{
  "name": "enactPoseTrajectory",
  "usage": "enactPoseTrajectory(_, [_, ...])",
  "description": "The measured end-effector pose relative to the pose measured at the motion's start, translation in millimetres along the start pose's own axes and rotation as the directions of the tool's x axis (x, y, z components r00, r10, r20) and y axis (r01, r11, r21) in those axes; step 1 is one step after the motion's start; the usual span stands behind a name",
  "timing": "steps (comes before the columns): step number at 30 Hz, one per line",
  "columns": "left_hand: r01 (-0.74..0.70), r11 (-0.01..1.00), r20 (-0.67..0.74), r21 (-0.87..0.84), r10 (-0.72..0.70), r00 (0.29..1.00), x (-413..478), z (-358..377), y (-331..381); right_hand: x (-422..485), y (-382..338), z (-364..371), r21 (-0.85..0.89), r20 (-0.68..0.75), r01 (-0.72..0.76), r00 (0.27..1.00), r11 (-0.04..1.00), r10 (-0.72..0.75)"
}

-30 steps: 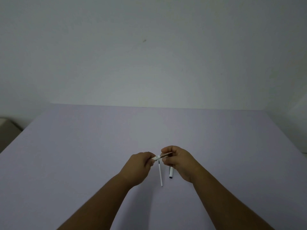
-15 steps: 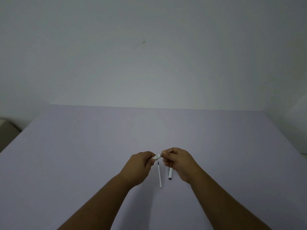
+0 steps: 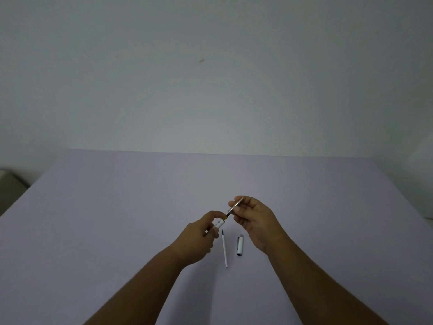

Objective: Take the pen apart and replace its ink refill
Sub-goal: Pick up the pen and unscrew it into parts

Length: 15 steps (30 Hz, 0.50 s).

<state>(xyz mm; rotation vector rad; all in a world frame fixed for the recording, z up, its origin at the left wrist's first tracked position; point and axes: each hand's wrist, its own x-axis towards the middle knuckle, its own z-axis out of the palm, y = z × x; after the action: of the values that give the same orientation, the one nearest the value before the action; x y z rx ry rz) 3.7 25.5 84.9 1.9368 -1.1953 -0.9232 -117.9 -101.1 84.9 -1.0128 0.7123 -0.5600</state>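
My left hand (image 3: 201, 233) grips the white pen barrel (image 3: 220, 223), whose open end points up and to the right. My right hand (image 3: 254, 218) pinches a thin ink refill (image 3: 235, 207) that runs diagonally from its fingers down toward the barrel's mouth; whether its lower tip is still inside the barrel I cannot tell. A second white refill (image 3: 224, 249) with a dark tip lies on the table (image 3: 117, 219) below the hands. The white pen cap (image 3: 240, 245) lies just right of it.
The pale lilac table fills the lower half of the view and ends at a plain wall. A beige object (image 3: 9, 186) sits beyond the table's left edge.
My right hand has moved up and to the right, drawing the thin refill out of the barrel. The hands were touching before and are now apart, so the cap on the table shows.
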Motion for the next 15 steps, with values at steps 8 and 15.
enactPoseTrajectory(8, [0.083, 0.992, -0.004, -0.095, -0.084, 0.996, 5.1, 9.3, -14.0, 19.4, 5.9, -28.7, 0.045, -0.295, -0.096, 0.950, 0.994, 0.105])
enactPoseTrajectory(15, [0.135, 0.978, 0.021, -0.159, -0.133, 0.991, 14.5, 27.1, -31.7, 18.0, 77.1, -60.6, -0.780, -0.353, -0.385, 0.922, 0.493, 0.160])
